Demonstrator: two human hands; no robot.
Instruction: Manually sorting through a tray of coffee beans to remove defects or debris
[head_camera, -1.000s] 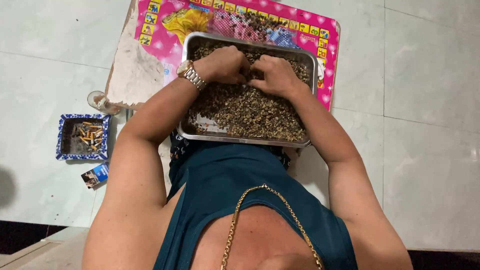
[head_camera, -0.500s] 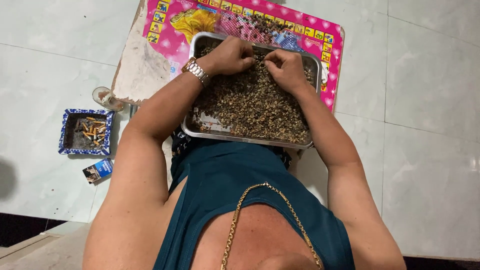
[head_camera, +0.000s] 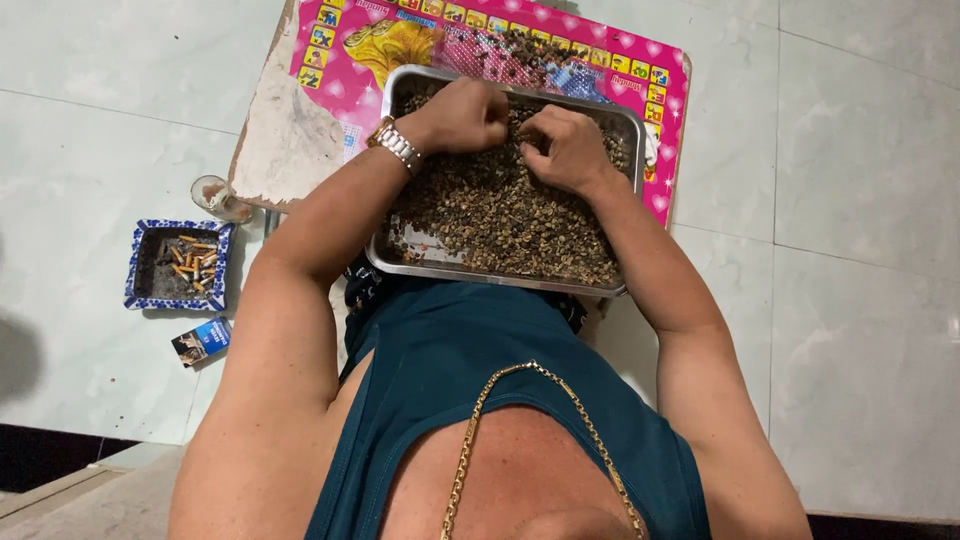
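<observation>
Resting on brown seeds in metal tray: left hand, right hand, close together. Fingers curled shut, pinching seeds. Ashtray on floor.

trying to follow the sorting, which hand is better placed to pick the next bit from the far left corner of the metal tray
Left. The left hand, curled, rests on the small brownish pieces near the far left corner of the rectangular metal tray; the right hand sits nearer the middle.

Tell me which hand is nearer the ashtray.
Left. The left hand is over the far left of the tray, on the side of the ashtray; the right hand is further right.
</observation>
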